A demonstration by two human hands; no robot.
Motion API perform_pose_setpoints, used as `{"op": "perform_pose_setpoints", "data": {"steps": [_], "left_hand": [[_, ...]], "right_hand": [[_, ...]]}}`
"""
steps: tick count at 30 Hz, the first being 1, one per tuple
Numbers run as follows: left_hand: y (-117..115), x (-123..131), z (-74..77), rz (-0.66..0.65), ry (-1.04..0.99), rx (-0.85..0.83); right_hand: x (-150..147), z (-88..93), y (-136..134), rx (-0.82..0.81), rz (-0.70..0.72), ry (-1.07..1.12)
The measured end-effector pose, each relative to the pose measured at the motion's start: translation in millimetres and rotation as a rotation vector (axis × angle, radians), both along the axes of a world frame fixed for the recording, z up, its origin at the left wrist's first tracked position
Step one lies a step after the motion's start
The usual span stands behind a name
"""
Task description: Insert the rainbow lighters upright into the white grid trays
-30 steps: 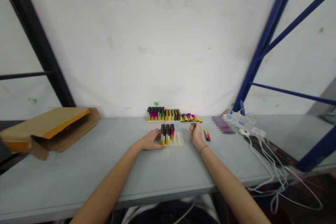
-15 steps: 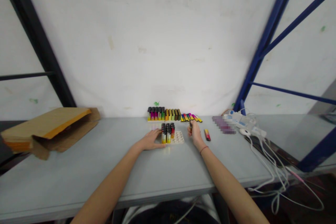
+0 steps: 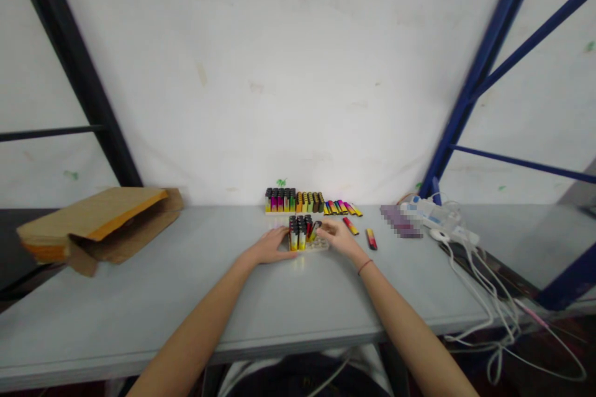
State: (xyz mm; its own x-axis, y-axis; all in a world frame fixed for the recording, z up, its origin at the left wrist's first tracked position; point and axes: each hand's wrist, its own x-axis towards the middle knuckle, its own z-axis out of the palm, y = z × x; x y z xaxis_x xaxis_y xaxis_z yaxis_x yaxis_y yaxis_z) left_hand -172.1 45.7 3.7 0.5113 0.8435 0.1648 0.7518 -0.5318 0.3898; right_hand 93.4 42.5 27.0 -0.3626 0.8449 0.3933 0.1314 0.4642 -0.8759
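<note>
A white tray (image 3: 322, 247) with round slots holds several upright lighters (image 3: 298, 234) in its left part. My left hand (image 3: 271, 247) rests against the tray's left side, thumb and fingers spread around its corner. Over the tray's right part, my right hand (image 3: 338, 237) pinches a tilted yellow lighter (image 3: 313, 232) with a dark top, beside the upright ones. Two loose lighters lie right of that hand: a red and yellow one (image 3: 351, 226) and another (image 3: 371, 239).
Filled rows of lighters (image 3: 280, 200) and yellow-green ones (image 3: 310, 201) stand by the wall, with several lying flat (image 3: 342, 207) beside them. An open cardboard box (image 3: 102, 223) is on the left. A blurred purple object (image 3: 401, 222), power strip (image 3: 431, 213) and white cables (image 3: 475, 285) are on the right.
My right hand has moved left from the flat lighters to the tray, carrying a lighter. A red and yellow lighter now shows where that hand was. My left hand stays at the tray.
</note>
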Motion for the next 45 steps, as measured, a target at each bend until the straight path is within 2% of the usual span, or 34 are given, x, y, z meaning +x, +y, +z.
{"op": "perform_pose_setpoints", "data": {"steps": [4,10,21,39,41,42,45], "left_hand": [[0.0,0.0,0.1,0.003,-0.018,-0.001],[0.5,-0.5,-0.6,0.006,-0.002,0.001],[-0.2,0.9,0.6,0.024,0.010,-0.023],[-1.4,2.0,2.7,0.021,0.030,-0.037],[-1.1,1.4,2.3,0.016,0.026,-0.034],[-0.8,0.9,2.1,0.014,0.022,-0.033],[0.2,-0.3,1.8,0.015,0.017,-0.036]], "right_hand": [[-4.8,-2.7,-3.5,-0.009,-0.005,-0.053],[-9.7,-5.3,-5.6,0.027,-0.052,0.062],[-13.8,-6.4,-5.5,0.102,-0.131,0.070],[-15.5,-5.2,-9.8,0.212,-0.131,-0.111],[-10.9,-5.8,-5.5,0.244,-0.201,-0.139],[-6.5,-6.5,-1.8,0.268,-0.282,-0.166],[13.7,-11.7,11.4,0.325,-0.623,-0.385]]}}
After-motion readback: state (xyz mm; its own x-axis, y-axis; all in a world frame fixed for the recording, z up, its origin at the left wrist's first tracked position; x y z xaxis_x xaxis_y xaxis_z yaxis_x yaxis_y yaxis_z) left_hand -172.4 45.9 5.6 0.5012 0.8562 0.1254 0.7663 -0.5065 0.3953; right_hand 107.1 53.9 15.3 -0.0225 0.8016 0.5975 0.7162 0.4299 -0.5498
